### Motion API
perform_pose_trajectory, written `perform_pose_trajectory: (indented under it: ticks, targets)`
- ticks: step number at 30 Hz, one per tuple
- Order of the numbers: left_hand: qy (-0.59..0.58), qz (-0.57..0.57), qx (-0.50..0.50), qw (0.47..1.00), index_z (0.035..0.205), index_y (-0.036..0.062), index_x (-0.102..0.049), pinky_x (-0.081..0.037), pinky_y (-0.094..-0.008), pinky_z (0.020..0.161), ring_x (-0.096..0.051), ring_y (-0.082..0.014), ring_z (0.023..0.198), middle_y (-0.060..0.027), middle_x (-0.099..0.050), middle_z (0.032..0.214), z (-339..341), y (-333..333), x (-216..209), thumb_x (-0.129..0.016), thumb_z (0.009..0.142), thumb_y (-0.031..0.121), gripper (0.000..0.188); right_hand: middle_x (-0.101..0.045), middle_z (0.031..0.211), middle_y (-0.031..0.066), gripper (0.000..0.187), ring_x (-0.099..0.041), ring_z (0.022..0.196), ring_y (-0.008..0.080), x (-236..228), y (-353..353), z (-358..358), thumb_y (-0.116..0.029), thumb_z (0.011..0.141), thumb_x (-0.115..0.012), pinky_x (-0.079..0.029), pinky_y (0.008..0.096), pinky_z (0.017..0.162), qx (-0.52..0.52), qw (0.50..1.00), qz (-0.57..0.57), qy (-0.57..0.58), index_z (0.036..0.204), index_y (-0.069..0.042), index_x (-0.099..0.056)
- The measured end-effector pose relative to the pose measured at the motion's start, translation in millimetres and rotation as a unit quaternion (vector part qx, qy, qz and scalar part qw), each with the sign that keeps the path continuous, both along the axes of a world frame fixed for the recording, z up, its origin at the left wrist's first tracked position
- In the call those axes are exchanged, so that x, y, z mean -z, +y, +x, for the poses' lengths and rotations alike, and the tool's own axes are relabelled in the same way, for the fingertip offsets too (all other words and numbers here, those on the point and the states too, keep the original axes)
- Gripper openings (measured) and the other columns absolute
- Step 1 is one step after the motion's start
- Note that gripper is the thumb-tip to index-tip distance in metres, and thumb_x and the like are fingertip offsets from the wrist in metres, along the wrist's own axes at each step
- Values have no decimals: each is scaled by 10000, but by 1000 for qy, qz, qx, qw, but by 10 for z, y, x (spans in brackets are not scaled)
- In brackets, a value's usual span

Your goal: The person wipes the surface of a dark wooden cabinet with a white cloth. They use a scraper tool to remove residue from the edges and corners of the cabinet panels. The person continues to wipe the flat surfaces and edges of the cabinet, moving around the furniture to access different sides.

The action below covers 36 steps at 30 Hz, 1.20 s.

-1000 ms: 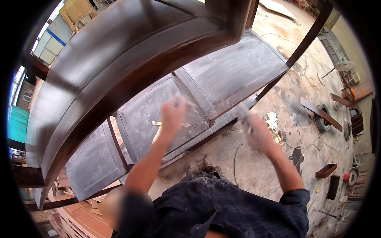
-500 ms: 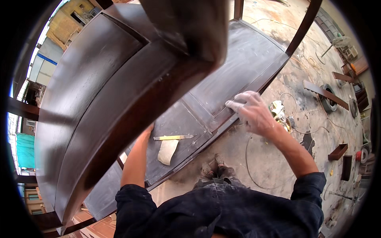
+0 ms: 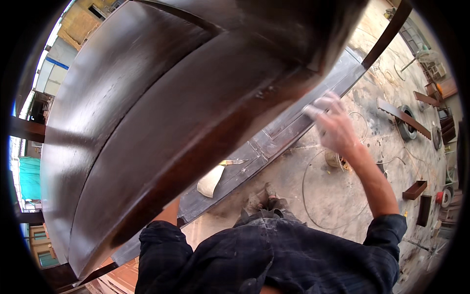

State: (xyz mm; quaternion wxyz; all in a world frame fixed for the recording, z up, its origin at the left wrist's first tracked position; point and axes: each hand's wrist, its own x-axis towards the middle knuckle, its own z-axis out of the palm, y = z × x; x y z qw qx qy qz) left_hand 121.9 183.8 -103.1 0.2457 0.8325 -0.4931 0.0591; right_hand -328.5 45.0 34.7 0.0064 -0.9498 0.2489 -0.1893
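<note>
The curved panel (image 3: 161, 127), long axis rising rightward, lies left of the half-curled right grip (image 3: 335, 125), contents unclear; the left grip is hidden, state untellable.

Curved dark-brown wooden panel (image 3: 147, 122) (faintly glossy), seamed, slanting diagonally
</note>
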Motion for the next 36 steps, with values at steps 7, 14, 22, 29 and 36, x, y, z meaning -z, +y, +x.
perform_pose_trajectory:
  ticks: [7,14,22,29,36]
  targets:
    - [-6,-34,20,999,1253,54,-602,-382,-484,1085,-527,-401,1233,-208,-616,1266,23,5,33,-565,978,220,323,-702,1037,83,509,-563,1203,250,-25,164,195,22,712,-698,-278,524,1227,-55,998,-9,-14,1207,-85,-659]
    - [6,19,-23,1000,1348,50,-574,-394,-491,1082,-536,-419,1239,-235,-603,1315,87,4,162,-566,982,261,422,-637,1138,90,500,-523,1250,261,-22,427,376,30,740,-676,-245,492,1249,-89,995,41,26,1218,-110,-641]
    - [54,70,-77,993,1385,72,-559,-420,-502,1077,-547,-456,1240,-259,-574,1365,147,-4,266,-538,996,319,462,-724,1064,64,546,-543,1261,249,-61,665,497,11,690,-670,-253,516,1247,-114,993,34,11,1233,-31,-630]
    - [35,41,-51,997,1369,63,-567,-414,-500,1075,-545,-447,1235,-248,-589,1341,150,-5,242,-532,1002,305,441,-692,1150,122,475,-530,1288,287,53,654,640,-67,757,-601,-250,559,1236,-103,995,-4,-1,1217,51,-615]
    - [22,16,-21,999,1352,54,-574,-408,-498,1074,-542,-439,1230,-237,-604,1318,143,-63,257,-525,1008,291,421,-677,1191,166,447,-542,1290,284,92,788,648,-28,814,-581,-226,555,1244,-84,995,-18,46,1251,60,-608]
